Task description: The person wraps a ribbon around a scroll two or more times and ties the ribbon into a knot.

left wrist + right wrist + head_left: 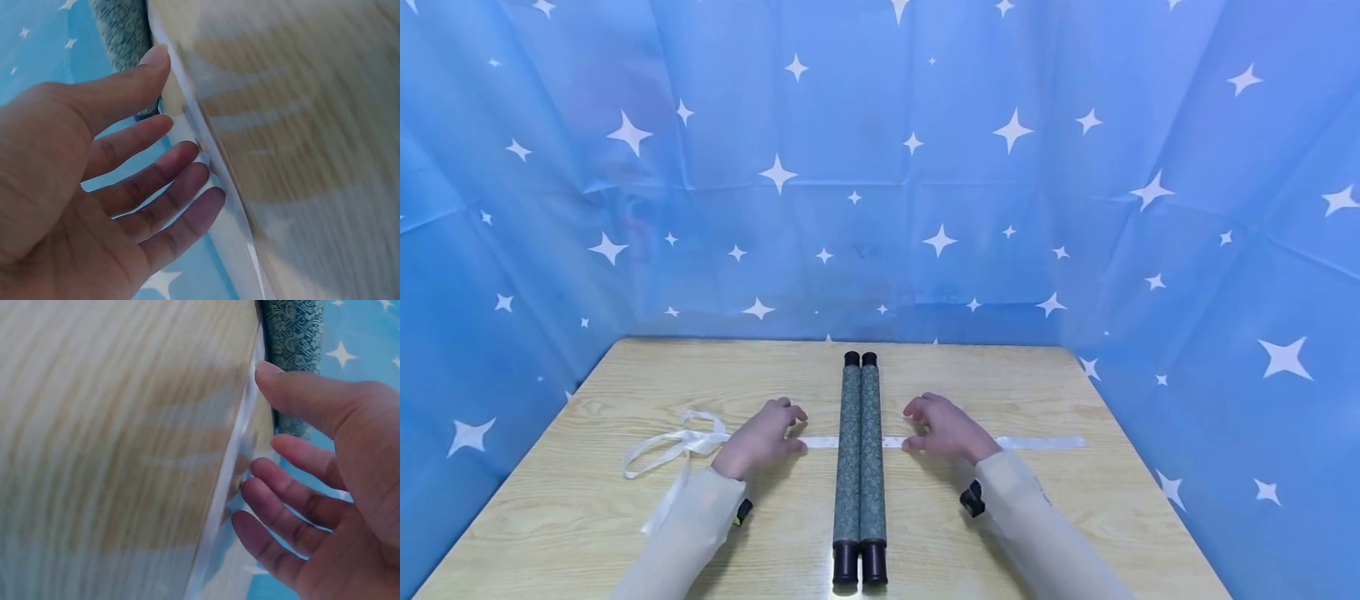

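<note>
A scroll (pixel 871 450) with two green-grey patterned rolls and dark end knobs lies lengthwise on the table, its rolls side by side. A white ribbon (pixel 1041 442) runs crosswise beneath it, and its left part lies in loose loops. My left hand (pixel 766 435) is just left of the scroll, over the ribbon, fingers spread and holding nothing. On the other side, my right hand (pixel 951 429) mirrors it, thumb and fingers apart. In the left wrist view, the thumb tip overlaps the ribbon's edge near the patterned roll (pixel 122 34); the right wrist view shows a similar pose beside the roll (pixel 294 337).
The light wood table (pixel 1000 375) has rounded far corners. Blue cloth (pixel 865 275) printed with white stars hangs behind it and along both sides. Small dark devices sit under both wrists, the right one (pixel 972 498) plainly visible below its pale sleeve (pixel 1037 525).
</note>
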Demonstrator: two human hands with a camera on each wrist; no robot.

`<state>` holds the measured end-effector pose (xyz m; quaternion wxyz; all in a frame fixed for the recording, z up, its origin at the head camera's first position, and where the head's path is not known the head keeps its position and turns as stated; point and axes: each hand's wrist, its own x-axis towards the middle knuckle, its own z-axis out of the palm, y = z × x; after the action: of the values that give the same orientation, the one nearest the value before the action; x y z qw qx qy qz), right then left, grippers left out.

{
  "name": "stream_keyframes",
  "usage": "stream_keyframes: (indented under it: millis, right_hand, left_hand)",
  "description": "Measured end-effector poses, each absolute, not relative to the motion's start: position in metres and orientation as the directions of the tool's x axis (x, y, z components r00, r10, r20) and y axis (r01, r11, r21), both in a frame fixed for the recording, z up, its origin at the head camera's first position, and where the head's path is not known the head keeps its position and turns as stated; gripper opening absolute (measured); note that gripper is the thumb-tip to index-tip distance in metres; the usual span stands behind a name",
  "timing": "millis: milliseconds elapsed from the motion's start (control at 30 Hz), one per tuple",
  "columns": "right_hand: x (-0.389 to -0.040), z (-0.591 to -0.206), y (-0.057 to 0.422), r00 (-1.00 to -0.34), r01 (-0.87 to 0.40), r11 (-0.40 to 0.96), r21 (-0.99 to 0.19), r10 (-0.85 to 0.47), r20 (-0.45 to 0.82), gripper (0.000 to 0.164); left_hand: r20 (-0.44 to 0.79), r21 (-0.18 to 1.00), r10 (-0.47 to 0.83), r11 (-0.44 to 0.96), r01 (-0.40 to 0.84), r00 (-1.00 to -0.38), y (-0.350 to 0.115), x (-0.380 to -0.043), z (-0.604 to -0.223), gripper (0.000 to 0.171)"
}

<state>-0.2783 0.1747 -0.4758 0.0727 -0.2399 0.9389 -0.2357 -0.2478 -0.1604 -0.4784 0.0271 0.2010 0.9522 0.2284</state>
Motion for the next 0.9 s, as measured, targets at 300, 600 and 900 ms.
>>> stream_keyframes:
  millis: [300, 600, 900]
  right_hand:
    - [-0.280, -0.479, 0.167, -0.888, -0.368, 0.793, -0.485, -0.454, -0.069, 0.028]
    - [-0.277, -0.473, 0.163, -0.872, -0.307, 0.794, -0.525, -0.455, -0.179, 0.013]
    - [-0.276, -0.467, 0.164, -0.775, -0.423, 0.718, -0.553, -0.603, -0.189, 0.019]
  left_hand:
    - [-0.021, 0.513, 0.406, 0.788, 0.339, -0.914, -0.152, -0.254, -0.479, 0.017]
    - [-0.082, 0.576, 0.454, 0.748, 0.330, -0.887, -0.151, -0.252, -0.480, 0.013]
    - [-0.039, 0.563, 0.487, 0.732, 0.384, -0.872, -0.154, -0.252, -0.479, 0.016]
